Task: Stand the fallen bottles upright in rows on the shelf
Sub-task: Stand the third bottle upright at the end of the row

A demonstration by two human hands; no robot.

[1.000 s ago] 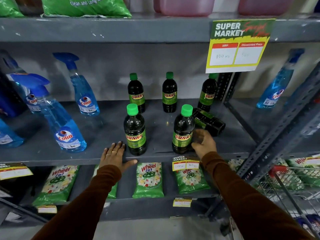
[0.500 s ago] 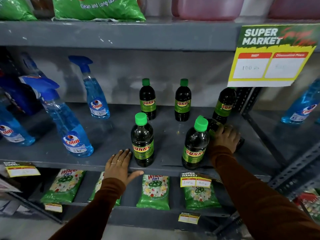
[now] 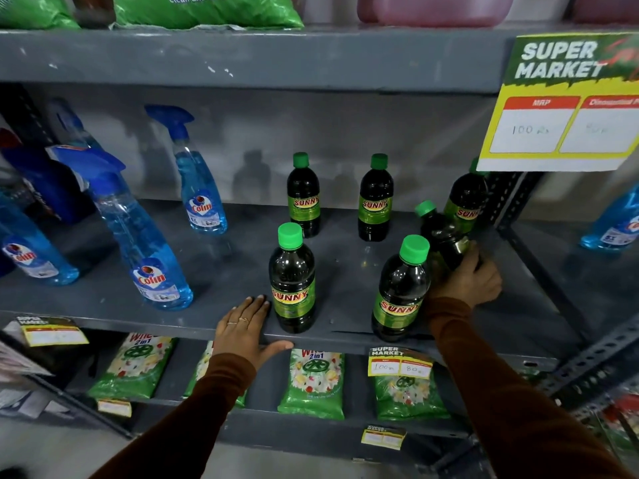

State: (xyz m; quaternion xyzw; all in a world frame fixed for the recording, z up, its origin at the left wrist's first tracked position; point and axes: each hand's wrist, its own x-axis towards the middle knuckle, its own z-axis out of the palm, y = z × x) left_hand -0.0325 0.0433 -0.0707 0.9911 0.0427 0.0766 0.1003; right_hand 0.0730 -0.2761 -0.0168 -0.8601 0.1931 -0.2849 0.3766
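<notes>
Head | six bottles – five upright (image 3: 293,281) | right hand (image 3: 468,280) grips tilted bottle (image 3: 441,236) | left hand (image 3: 245,328) flat – empty

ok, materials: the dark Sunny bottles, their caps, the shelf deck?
Sunny bottles: likely clear glossy plastic holding dark liquid; sharp highlights, see-through shoulders. Glass not excluded.
Caps: matte green plastic, it seems; faint ribbing on the sides.
Shelf deck: grey painted metal, probably; chipped paint, perforated steel uprights.

Five dark green-capped bottles stand upright on the grey shelf (image 3: 221,271): three at the back, two in front. A sixth bottle (image 3: 441,235) leans tilted, cap up-left, between the rows at the right.
</notes>
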